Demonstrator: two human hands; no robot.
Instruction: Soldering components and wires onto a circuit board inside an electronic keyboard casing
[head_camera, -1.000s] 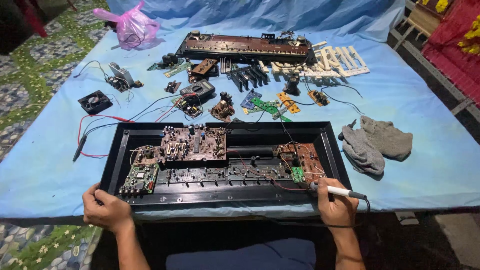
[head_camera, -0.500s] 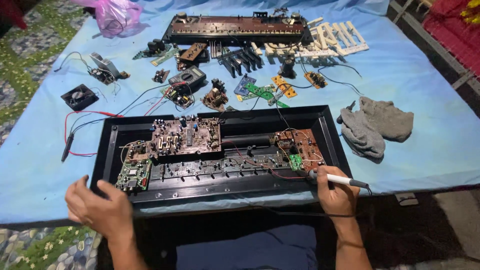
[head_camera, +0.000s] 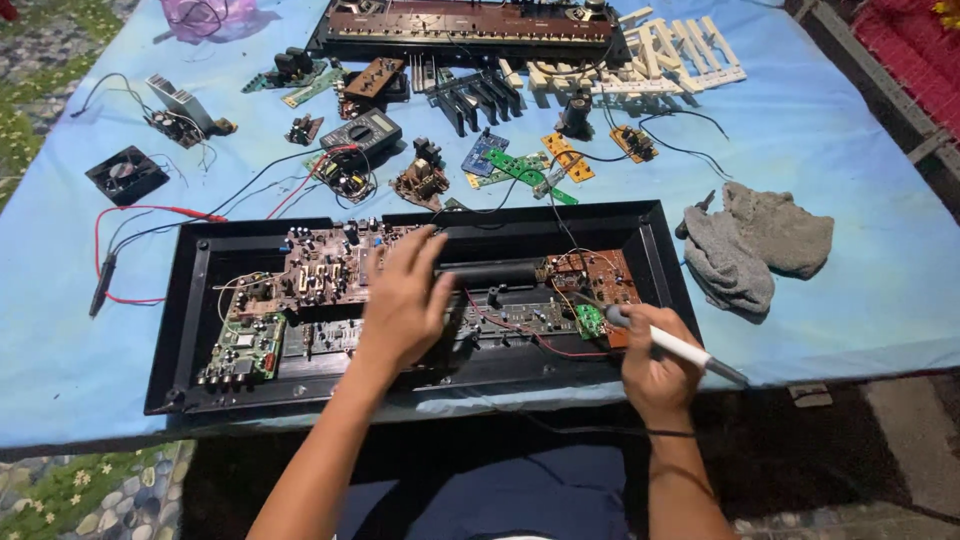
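Observation:
A long black plastic case (head_camera: 180, 330) lies open on the blue cloth in front of me, with brown and green circuit boards (head_camera: 320, 265) inside. My left hand (head_camera: 405, 300) reaches over the middle of the case, fingers spread, its tips near the brown board and a black cylinder (head_camera: 500, 272). My right hand (head_camera: 650, 355) grips a white pen-like soldering tool (head_camera: 680, 350) at the case's right end, with the tool's tip beside a small green board (head_camera: 590, 320) and a brown board (head_camera: 595, 275).
Grey rags (head_camera: 755, 245) lie right of the case. Behind it sit a multimeter (head_camera: 365, 130), loose small boards (head_camera: 520, 165), black and white keyboard keys (head_camera: 690, 50), a long keyboard chassis (head_camera: 470, 25), a small fan (head_camera: 125, 172), red and black probe leads (head_camera: 110, 270) and a pink bag (head_camera: 205, 15).
My left hand has left the case's near left edge and moved right and forward over the boards in the middle. The camera has come closer. My right hand keeps its place with the tool.

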